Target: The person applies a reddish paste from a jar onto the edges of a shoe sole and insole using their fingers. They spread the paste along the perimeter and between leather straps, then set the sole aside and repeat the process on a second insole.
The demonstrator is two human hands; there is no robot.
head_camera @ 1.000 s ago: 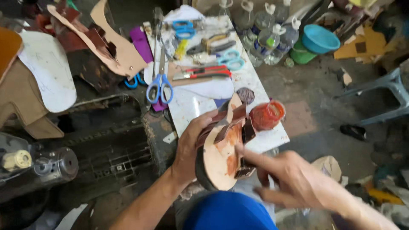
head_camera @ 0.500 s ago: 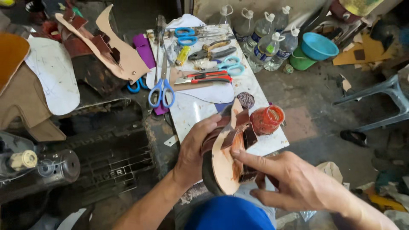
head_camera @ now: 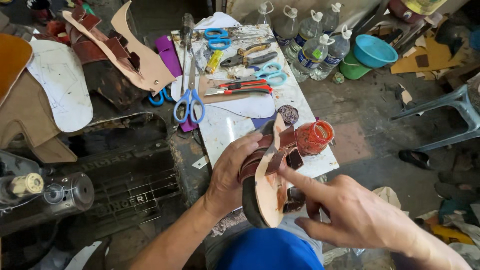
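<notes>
One leather sandal (head_camera: pixel 270 185) is in work, held over the near edge of the white worktable (head_camera: pixel 225 130), in front of the person's lap. The left hand (head_camera: pixel 230 175) wraps it from the left, fingers closed round sole and brown straps; the right hand (head_camera: pixel 350 215) is loosely spread, its forefinger pressing the tan insole beside a strap. The sandal stands on edge, its long axis running near to far, the narrower end pointing away toward one red glue jar (head_camera: pixel 314 137). On the table lie three pairs of blue-handled scissors (the largest (head_camera: pixel 190 97) near the left edge) and one pair of pliers (head_camera: pixel 248 56); four plastic bottles (head_camera: pixel 310 50) crowd the far right corner. Little bare tabletop remains.
</notes>
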